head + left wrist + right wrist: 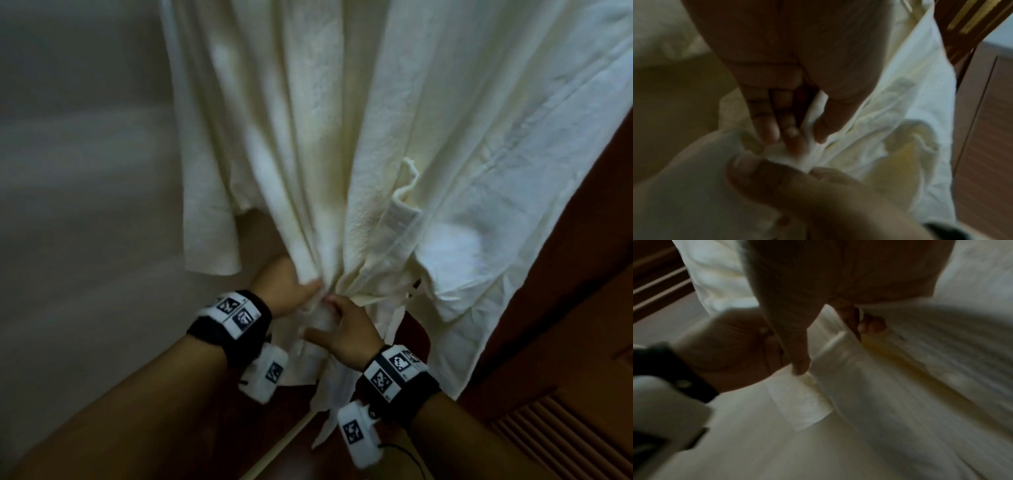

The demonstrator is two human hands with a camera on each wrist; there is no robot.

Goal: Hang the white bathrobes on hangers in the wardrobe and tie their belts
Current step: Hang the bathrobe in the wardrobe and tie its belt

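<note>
A white bathrobe (308,137) hangs in front of me, gathered at the waist. Both hands meet at its white belt (320,317) where the cloth bunches. My left hand (313,291) pinches a fold of the belt between thumb and fingers (797,142). My right hand (323,317) grips the belt just below, thumb (799,363) on top and fingers (871,324) curled behind the cloth. A flat strip of belt (803,402) runs under the right thumb. Loose belt ends (329,404) hang below the hands. The hanger is out of view.
A robe sleeve (209,205) hangs at the left against a pale wall (68,171). More white robe cloth (496,171) spreads to the right. A dark wooden louvred door (565,431) stands at the lower right, close to my right forearm.
</note>
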